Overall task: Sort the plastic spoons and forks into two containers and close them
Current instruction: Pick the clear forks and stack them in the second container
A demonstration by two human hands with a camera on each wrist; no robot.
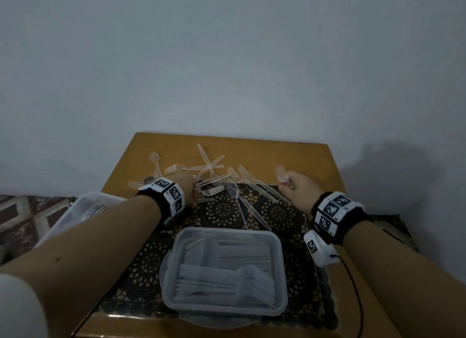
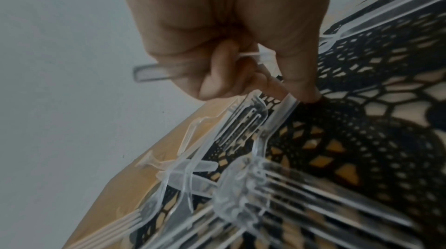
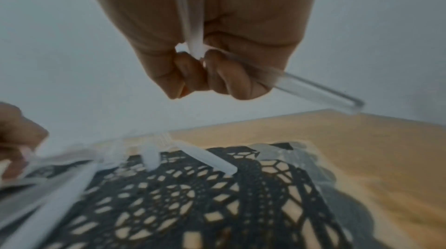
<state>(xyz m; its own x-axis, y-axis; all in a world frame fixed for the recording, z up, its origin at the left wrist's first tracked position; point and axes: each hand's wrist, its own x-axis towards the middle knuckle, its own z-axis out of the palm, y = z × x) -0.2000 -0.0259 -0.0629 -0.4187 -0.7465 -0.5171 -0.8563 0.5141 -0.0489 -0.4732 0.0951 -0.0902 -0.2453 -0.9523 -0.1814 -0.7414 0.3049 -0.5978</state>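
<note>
Several clear plastic forks [image 1: 237,184] lie scattered on the far half of the table. My left hand [image 1: 187,187] reaches into the pile; its fingers [image 2: 217,73] curl round a clear utensil handle [image 2: 154,71] and touch another fork [image 2: 284,108] on the mat. My right hand [image 1: 293,186] is raised at the right, its fingers [image 3: 226,79] curled round clear fork handles [image 3: 321,91], tines [image 1: 279,172] pointing away. A clear rectangular container [image 1: 224,269] stacked with forks sits near me. A second container [image 1: 83,209] with stacked spoons stands at the left.
A black lace mat [image 1: 285,216] covers the middle of the yellow wooden table [image 1: 310,158], which stands against a pale wall. A patterned cloth [image 1: 22,211] lies left of the table. A round clear lid [image 1: 164,267] shows under the near container.
</note>
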